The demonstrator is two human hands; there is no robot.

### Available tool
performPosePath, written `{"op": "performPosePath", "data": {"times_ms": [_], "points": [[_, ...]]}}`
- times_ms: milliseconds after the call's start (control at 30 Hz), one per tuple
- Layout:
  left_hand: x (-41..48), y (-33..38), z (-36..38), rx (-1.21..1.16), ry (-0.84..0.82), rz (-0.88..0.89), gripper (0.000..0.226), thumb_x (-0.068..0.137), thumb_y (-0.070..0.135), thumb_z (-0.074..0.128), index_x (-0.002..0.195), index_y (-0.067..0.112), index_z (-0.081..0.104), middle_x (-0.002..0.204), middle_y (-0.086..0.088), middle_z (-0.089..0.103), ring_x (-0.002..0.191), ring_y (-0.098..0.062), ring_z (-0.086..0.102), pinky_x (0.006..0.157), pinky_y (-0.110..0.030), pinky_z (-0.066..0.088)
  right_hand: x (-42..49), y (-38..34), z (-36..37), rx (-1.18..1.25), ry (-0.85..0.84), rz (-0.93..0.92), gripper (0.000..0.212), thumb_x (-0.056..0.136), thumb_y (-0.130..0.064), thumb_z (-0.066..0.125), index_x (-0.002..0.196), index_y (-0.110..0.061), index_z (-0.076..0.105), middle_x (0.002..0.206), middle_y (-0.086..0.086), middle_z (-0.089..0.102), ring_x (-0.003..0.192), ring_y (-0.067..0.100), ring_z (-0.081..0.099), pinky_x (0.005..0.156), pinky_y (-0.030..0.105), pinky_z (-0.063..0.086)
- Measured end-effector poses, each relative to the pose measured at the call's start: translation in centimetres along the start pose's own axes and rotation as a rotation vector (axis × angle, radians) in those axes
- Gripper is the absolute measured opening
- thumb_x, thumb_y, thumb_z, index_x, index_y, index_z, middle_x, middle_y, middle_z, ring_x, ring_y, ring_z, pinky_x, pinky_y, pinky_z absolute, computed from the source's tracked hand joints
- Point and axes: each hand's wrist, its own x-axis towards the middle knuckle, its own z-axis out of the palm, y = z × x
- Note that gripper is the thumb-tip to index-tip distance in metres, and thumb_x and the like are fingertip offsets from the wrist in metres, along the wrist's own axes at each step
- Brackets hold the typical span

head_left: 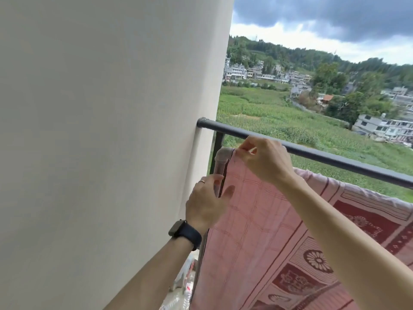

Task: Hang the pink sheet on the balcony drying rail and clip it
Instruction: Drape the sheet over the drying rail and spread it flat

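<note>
My right hand [263, 159] pinches the top left corner of the pink sheet [257, 220] at the bend of the pale drying rail [221, 155]. My left hand [205, 202] grips the sheet's left edge just below, with the cloth draped away to the right.

Left hand [205, 204]: on my screen I see one thin, pale metal ring [202, 181] on a finger.
Left wrist: a watch [176, 228] with a rounded rectangular grey case, on a broad dark strap [192, 237] that wraps the wrist.
Left forearm [154, 267]: bare down to the frame's lower edge.
Right hand [263, 162]: bare, as far as my feed shows.
Right forearm [335, 224]: bare out to the frame's right edge.
</note>
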Motion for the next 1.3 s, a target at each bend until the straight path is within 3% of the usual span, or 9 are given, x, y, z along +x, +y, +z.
{"op": "performPosePath", "data": {"times_ms": [100,300,433,533,600,767,967,1100,1300], "points": [[0.1,0.2,0.2,-0.057,-0.101,-0.068,0.023,0.091,0.053,0.056,0.096,0.033,0.066,0.094,0.014,0.064,0.092,-0.009,0.062,0.077,-0.029,0.049,0.6,-0.3,0.2,0.103,0.070,0.041,0.007,0.093,-0.028,0.063,0.087,-0.030,0.066,0.082,-0.006,0.071,0.070,0.016,0.066,0.064,0.038,0.058],[2.1,-0.1,-4.9,-0.469,0.074,-0.079,0.009,0.092,0.033,0.065,0.091,0.024,0.069,0.078,0.006,0.073,0.073,-0.009,0.067,0.068,-0.028,0.055,2.8,-3.0,1.4,0.142,0.193,-0.055,0.015,0.095,-0.021,0.060,0.103,-0.018,0.072,0.093,0.000,0.074,0.074,0.017,0.066,0.068,0.035,0.057],[0.3,-4.3,-3.8,-0.376,-0.013,-0.245,0.012,0.093,0.034,0.064,0.090,0.024,0.068,0.080,0.003,0.073,0.071,-0.014,0.069,0.065,-0.030,0.050,2.9,-2.8,2.1,0.028,-0.112,-0.057,0.027,0.092,-0.046,0.054,0.100,-0.028,0.073,0.095,-0.002,0.074,0.066,0.018,0.064,0.067,0.041,0.059],[-0.6,-6.2,-2.2,-0.400,-0.132,-0.303,0.014,0.097,0.027,0.060,0.096,0.014,0.066,0.084,-0.002,0.075,0.071,-0.019,0.072,0.064,-0.022,0.045,2.0,-1.5,1.7,-0.091,-0.080,-0.067,0.055,0.086,-0.070,0.041,0.107,-0.029,0.071,0.096,-0.007,0.075,0.067,0.017,0.066,0.065,0.039,0.059],[-0.1,-5.6,-1.9,-0.429,-0.180,-0.318,0.021,0.098,0.030,0.058,0.099,0.010,0.066,0.089,-0.007,0.075,0.073,-0.021,0.071,0.059,-0.015,0.045,1.4,-1.1,1.5,-0.211,-0.057,-0.063,0.070,0.084,-0.077,0.032,0.091,-0.020,0.071,0.076,-0.002,0.072,0.056,0.021,0.062,0.059,0.038,0.057],[0.7,-4.0,-0.9,-0.342,-0.223,-0.191,0.037,0.091,0.056,0.058,0.084,0.022,0.068,0.077,0.006,0.070,0.067,-0.010,0.063,0.062,-0.014,0.043,0.7,-1.2,2.9,-0.202,0.041,-0.078,0.047,0.100,-0.050,0.039,0.076,-0.017,0.061,0.063,-0.001,0.058,0.055,0.022,0.056,0.051,0.031,0.044],[-1.6,-7.3,-0.8,-0.217,-0.047,-0.130,0.029,0.092,0.047,0.063,0.076,0.023,0.063,0.073,0.007,0.067,0.062,-0.001,0.056,0.059,-0.011,0.042,-2.0,1.4,6.7,-0.172,0.502,-0.383,0.025,0.100,-0.026,0.055,0.112,-0.015,0.074,0.116,0.002,0.073,0.099,0.027,0.068,0.083,0.042,0.054],[-1.4,-9.0,-1.5,-0.107,-0.085,-0.144,0.028,0.091,0.052,0.060,0.078,0.027,0.068,0.077,0.009,0.070,0.071,0.001,0.062,0.067,-0.017,0.044,-2.6,2.3,6.9,-0.111,0.430,-0.606,0.020,0.098,-0.022,0.059,0.099,-0.014,0.077,0.128,0.005,0.067,0.122,0.029,0.060,0.101,0.047,0.047],[3.5,-3.3,-3.9,-0.506,-0.110,-0.214,0.047,0.084,0.056,0.054,0.117,0.023,0.058,0.119,0.007,0.062,0.107,-0.008,0.059,0.086,-0.030,0.045,-0.2,0.7,2.4,-0.278,0.170,-0.119,0.057,0.095,-0.064,0.033,0.116,-0.021,0.063,0.106,0.003,0.070,0.094,0.025,0.064,0.081,0.041,0.050]]}}
